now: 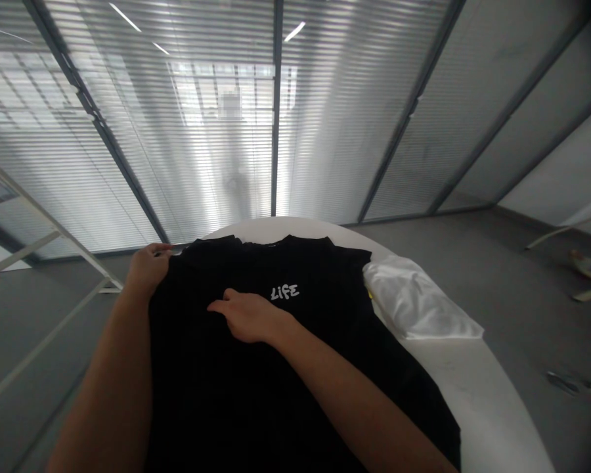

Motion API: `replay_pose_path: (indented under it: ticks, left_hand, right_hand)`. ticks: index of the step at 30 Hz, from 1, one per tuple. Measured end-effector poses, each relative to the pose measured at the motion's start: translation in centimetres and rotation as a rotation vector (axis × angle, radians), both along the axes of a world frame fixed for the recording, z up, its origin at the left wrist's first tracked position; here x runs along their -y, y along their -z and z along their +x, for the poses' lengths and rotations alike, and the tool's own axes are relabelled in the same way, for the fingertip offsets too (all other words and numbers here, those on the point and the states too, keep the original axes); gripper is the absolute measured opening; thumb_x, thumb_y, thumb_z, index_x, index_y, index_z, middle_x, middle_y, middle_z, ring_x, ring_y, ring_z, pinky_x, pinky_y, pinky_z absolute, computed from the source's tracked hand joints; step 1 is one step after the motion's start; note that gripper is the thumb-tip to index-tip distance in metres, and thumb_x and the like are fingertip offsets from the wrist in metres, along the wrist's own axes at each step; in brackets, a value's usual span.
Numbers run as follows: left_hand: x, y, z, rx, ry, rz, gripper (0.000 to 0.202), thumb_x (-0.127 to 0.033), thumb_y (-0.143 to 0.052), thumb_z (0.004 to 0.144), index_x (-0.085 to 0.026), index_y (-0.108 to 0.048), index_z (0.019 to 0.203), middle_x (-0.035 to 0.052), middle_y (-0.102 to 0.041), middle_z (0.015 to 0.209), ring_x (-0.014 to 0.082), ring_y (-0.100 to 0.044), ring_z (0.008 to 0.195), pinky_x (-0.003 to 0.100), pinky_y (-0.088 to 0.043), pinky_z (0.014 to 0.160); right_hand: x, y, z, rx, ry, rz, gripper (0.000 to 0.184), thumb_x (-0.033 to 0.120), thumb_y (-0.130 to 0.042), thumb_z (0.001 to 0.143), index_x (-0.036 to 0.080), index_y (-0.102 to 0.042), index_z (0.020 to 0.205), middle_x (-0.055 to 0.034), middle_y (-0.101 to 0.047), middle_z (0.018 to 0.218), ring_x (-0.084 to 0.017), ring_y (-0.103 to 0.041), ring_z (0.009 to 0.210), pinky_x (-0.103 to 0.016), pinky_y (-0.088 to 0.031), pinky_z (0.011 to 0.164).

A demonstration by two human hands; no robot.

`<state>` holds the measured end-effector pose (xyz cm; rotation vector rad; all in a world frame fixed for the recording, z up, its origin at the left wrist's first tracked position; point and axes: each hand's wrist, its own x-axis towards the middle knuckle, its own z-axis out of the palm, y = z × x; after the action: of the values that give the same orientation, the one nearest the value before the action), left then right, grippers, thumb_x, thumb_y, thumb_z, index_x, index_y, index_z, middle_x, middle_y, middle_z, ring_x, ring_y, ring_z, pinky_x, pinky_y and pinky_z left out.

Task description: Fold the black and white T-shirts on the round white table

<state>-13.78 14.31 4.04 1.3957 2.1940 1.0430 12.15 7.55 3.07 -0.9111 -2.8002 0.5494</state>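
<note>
A black T-shirt [246, 394] with white lettering on its chest lies spread over a round white table [487, 394], its neckline toward the far side. At the shirt's far left edge, by the sleeve, my left hand [150, 268] is closed on the cloth between thumb and fingers. My right hand [249, 316] reaches across the chest, left of the lettering. Its fingers are bent together against the black cloth; any fold between them is hard to make out in the dark fabric.
A folded white cloth or bag [421, 302] lies on the table beside the shirt's right sleeve. A pale metal frame [54, 226] stands on the floor at left. Glass partitions with blinds [217, 151] rise behind the table. Several blurred items lie at the right edge.
</note>
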Motion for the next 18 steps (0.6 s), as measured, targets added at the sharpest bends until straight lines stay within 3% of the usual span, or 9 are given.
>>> replay_pose_path:
  ticks: [2, 6, 8, 10, 14, 18]
  left_hand:
    - [0.1, 0.2, -0.3, -0.107, -0.018, -0.069, 0.036, -0.04, -0.062, 0.074, -0.013, -0.07, 0.096, 0.0035, -0.06, 0.062, 0.018, -0.058, 0.059, 0.025, -0.042, 0.05]
    - [0.8, -0.5, -0.4, 0.104, 0.039, -0.359, 0.047, -0.058, -0.066, 0.07, -0.014, -0.069, 0.086, 0.005, -0.066, 0.068, 0.0237, -0.063, 0.07, 0.028, -0.047, 0.051]
    - [1.2, -1.1, -0.2, 0.176, 0.062, -0.412, 0.044, -0.055, -0.07, 0.067, -0.014, -0.068, 0.086, 0.0044, -0.067, 0.07, 0.0229, -0.063, 0.07, 0.028, -0.049, 0.051]
    - [1.5, -1.8, 0.2, 0.213, 0.078, -0.381, 0.038, -0.045, -0.072, 0.067, -0.014, -0.067, 0.088, 0.0037, -0.066, 0.067, 0.0207, -0.062, 0.065, 0.027, -0.048, 0.05]
    - [1.7, -2.8, 1.8, 0.345, 0.013, -0.069, 0.04, -0.036, -0.071, 0.066, -0.015, -0.067, 0.099, 0.0024, -0.065, 0.069, 0.0164, -0.06, 0.059, 0.024, -0.047, 0.049]
    - [1.4, -3.3, 3.4, 0.447, 0.092, -0.019, 0.049, -0.037, -0.072, 0.062, -0.015, -0.067, 0.106, 0.0031, -0.066, 0.071, 0.0177, -0.062, 0.061, 0.025, -0.048, 0.052]
  right_hand:
    - [-0.1, 0.1, 0.1, 0.003, -0.015, -0.023, 0.046, 0.022, -0.049, 0.085, 0.026, -0.055, 0.131, -0.0095, -0.058, 0.111, -0.022, -0.065, 0.084, -0.035, -0.053, 0.072]
    - [0.0, 0.4, -0.1, -0.026, -0.014, -0.027, 0.049, 0.029, -0.053, 0.085, 0.025, -0.055, 0.133, -0.0115, -0.058, 0.112, -0.027, -0.063, 0.096, -0.041, -0.052, 0.082]
    - [-0.1, 0.4, -0.2, -0.031, -0.006, -0.038, 0.05, 0.029, -0.054, 0.084, 0.025, -0.055, 0.134, -0.0118, -0.058, 0.114, -0.028, -0.062, 0.098, -0.044, -0.05, 0.085]
    - [-0.5, 0.4, 0.2, -0.057, -0.029, -0.084, 0.05, 0.03, -0.057, 0.084, 0.026, -0.056, 0.134, -0.0115, -0.059, 0.116, -0.028, -0.061, 0.1, -0.043, -0.049, 0.087]
    - [-2.7, 0.1, 2.4, -0.172, -0.061, -0.259, 0.043, 0.03, -0.059, 0.087, 0.021, -0.06, 0.129, -0.008, -0.064, 0.111, -0.019, -0.062, 0.092, -0.034, -0.049, 0.087]
    - [-5.3, 0.6, 4.6, -0.314, 0.203, -0.303, 0.036, 0.022, -0.054, 0.088, 0.018, -0.062, 0.123, -0.0047, -0.067, 0.099, -0.015, -0.061, 0.083, -0.031, -0.049, 0.082]
